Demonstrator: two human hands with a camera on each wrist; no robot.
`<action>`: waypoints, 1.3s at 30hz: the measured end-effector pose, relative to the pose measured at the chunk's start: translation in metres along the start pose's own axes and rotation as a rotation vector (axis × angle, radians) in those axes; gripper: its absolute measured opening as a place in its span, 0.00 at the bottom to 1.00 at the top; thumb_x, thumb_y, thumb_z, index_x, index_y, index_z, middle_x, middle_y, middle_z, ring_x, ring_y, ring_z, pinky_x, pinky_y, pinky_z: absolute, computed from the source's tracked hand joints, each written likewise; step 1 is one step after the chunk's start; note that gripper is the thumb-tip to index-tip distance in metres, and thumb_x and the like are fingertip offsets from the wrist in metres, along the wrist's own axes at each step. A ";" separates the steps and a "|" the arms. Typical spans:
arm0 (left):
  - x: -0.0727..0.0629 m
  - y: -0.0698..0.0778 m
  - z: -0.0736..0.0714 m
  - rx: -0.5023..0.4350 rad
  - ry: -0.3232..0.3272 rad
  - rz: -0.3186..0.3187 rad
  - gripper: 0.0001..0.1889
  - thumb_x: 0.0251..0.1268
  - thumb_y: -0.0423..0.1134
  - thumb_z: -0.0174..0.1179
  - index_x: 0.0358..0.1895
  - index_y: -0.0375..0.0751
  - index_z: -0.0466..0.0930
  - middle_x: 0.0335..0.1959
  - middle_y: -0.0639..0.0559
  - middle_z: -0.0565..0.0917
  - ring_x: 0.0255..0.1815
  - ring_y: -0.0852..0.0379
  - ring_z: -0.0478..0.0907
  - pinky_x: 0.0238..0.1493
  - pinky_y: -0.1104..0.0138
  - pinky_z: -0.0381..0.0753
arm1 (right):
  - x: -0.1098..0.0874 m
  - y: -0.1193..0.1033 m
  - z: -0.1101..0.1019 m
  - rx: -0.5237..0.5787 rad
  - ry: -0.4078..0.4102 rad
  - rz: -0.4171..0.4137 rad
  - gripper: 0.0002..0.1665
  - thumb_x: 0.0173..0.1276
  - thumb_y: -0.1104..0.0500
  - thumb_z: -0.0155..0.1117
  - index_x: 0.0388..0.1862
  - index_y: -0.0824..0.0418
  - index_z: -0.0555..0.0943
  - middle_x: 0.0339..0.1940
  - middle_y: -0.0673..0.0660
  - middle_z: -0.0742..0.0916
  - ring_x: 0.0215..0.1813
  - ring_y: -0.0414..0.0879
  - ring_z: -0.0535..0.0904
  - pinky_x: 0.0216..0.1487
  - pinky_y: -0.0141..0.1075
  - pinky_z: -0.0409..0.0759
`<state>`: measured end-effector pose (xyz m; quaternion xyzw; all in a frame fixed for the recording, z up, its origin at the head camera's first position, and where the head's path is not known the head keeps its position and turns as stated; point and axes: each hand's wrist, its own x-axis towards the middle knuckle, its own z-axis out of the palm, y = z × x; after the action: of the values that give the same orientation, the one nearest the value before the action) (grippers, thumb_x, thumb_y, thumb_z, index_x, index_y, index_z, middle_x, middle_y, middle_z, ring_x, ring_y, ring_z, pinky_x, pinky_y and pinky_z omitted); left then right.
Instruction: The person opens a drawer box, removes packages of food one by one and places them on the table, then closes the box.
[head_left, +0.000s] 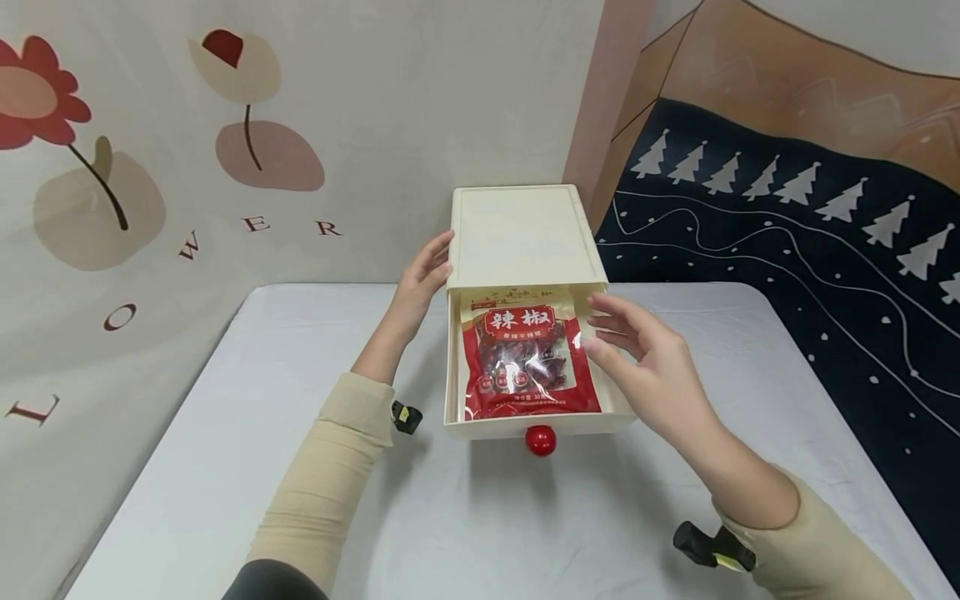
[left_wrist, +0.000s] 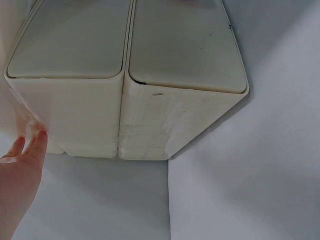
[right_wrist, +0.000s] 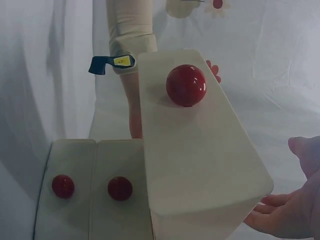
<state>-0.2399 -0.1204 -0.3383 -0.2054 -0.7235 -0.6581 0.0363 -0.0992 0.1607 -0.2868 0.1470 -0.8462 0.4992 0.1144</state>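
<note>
The white tabletop (head_left: 480,533) spreads in front of and on both sides of the cream cabinet (head_left: 525,237). At the cabinet's front, a drawer (head_left: 480,431) stands pulled out toward the person. The right wrist view shows what the head view hides: two closed drawers (right_wrist: 75,217) belonging to the same cabinet. The left wrist view adds the seam between two cabinet sections and scuffs on one of them.

Of the hands, the left hand (head_left: 422,279) reaches forward to the cabinet's left side, fingers nearly straight and touching it, gripping nothing. The right hand (head_left: 648,362) is in front of the cabinet, at the drawer's right wall, with thumb and fingers apart and fingers slightly bent, gripping nothing; whether the thumb touches the packet, I cannot tell.

The red packet (head_left: 525,354) lies face up in the drawer, in front of the cabinet body. Its top edge points toward the cabinet and its long axis appears to run along the drawer's depth. A red knob (head_left: 541,440) sits on the drawer front, facing away from the cabinet.
</note>
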 end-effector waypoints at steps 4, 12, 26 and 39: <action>0.000 0.000 0.000 -0.003 -0.001 -0.002 0.31 0.66 0.42 0.49 0.73 0.39 0.58 0.72 0.42 0.61 0.71 0.47 0.59 0.67 0.50 0.60 | 0.008 0.000 0.001 0.015 -0.102 0.096 0.34 0.68 0.56 0.63 0.69 0.65 0.65 0.65 0.62 0.74 0.63 0.53 0.74 0.58 0.40 0.74; 0.000 0.000 0.000 0.012 -0.002 -0.002 0.32 0.66 0.41 0.49 0.73 0.39 0.58 0.72 0.42 0.61 0.71 0.47 0.59 0.67 0.49 0.60 | 0.018 0.001 0.006 0.076 -0.209 0.204 0.40 0.71 0.54 0.59 0.73 0.68 0.56 0.71 0.66 0.66 0.69 0.59 0.64 0.62 0.50 0.69; 0.000 0.000 -0.001 0.008 0.000 0.003 0.32 0.66 0.41 0.49 0.73 0.39 0.58 0.72 0.43 0.60 0.71 0.47 0.59 0.67 0.50 0.60 | 0.030 0.002 0.016 0.093 -0.282 0.333 0.50 0.70 0.47 0.59 0.77 0.65 0.44 0.76 0.66 0.55 0.74 0.63 0.53 0.61 0.57 0.66; 0.001 -0.001 0.000 0.005 0.001 0.008 0.32 0.66 0.40 0.49 0.73 0.39 0.58 0.72 0.42 0.60 0.71 0.46 0.59 0.67 0.49 0.59 | 0.032 -0.001 0.020 0.053 -0.356 0.385 0.57 0.67 0.44 0.61 0.77 0.66 0.38 0.74 0.68 0.56 0.71 0.66 0.56 0.60 0.63 0.65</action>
<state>-0.2409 -0.1202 -0.3395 -0.2079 -0.7241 -0.6564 0.0401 -0.1300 0.1383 -0.2848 0.0716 -0.8520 0.5001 -0.1373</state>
